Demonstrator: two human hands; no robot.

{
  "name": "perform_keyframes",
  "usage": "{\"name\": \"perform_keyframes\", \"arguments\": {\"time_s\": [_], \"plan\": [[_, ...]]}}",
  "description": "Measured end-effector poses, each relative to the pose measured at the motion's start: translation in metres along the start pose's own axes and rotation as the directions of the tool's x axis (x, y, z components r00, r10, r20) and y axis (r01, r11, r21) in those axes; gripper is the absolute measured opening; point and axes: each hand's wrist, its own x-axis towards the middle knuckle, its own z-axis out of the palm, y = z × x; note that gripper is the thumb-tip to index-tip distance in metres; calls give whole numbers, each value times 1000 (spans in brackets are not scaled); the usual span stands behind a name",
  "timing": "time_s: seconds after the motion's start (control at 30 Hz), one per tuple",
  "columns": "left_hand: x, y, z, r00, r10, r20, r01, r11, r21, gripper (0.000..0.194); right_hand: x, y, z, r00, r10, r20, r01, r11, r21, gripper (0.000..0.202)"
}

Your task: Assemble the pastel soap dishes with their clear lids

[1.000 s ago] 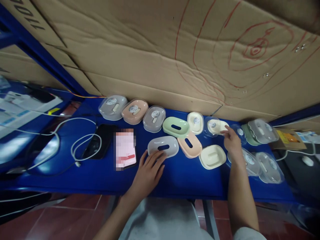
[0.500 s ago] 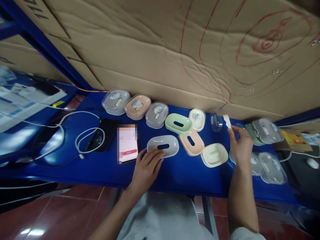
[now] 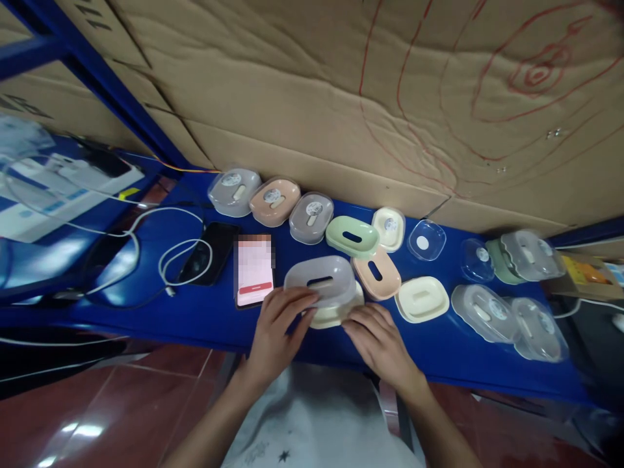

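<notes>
Cream base [image 3: 332, 316] arrives beneath grey tray [image 3: 319, 267], pairing the two. Left hand's [image 3: 279, 326] grip holds the tray; right hand's [image 3: 379, 338], the base.

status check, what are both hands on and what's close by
Left hand holding slotted grey tray over cream dish. Right hand at cream dish's edge. Slotted peach tray close by on the right.

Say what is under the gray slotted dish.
A cream dish is under the gray slotted dish; its near edge shows, plus a pale part through the slot. Most of its middle is covered and cannot be seen.
</notes>
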Motion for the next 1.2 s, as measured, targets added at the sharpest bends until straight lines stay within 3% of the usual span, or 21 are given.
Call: {"name": "perform_keyframes", "arguments": {"time_s": [0.07,0.13,0.23,0.33,0.47,0.6,0.83,1.03,1.2], "plan": [[-3,2,2,996,60,67,-62,998,33,27,-1,8,-3,995,21,-97,-19,1000,21,27],[-7,4,6,986,111,127,-121,990,74,25,-4,14,-7,995,15,-103,-20,999,-50,33],[-11,7,11,967,153,205,-188,968,165,28,-2,22,-8,996,-50,67,61,982,-179,49],[-14,9,13,950,148,274,-219,942,253,37,8,29,-8,977,-106,186,143,969,-201,48],[-18,9,12,964,107,242,-190,915,355,34,28,33,-10,951,-171,258,213,967,-141,48],[-24,3,10,975,100,196,-163,926,340,32,39,32,-9,934,-196,300,231,969,-87,46],[-29,-7,11,976,127,175,-173,943,284,31,25,30,-2,937,-182,299,226,967,-122,47],[-23,-7,13,962,180,205,-233,933,276,28,17,27,7,969,-177,175,202,969,-144,39],[-20,-6,11,957,207,202,-259,925,278,25,22,26,8,961,-246,126,269,937,-222,37]]}}
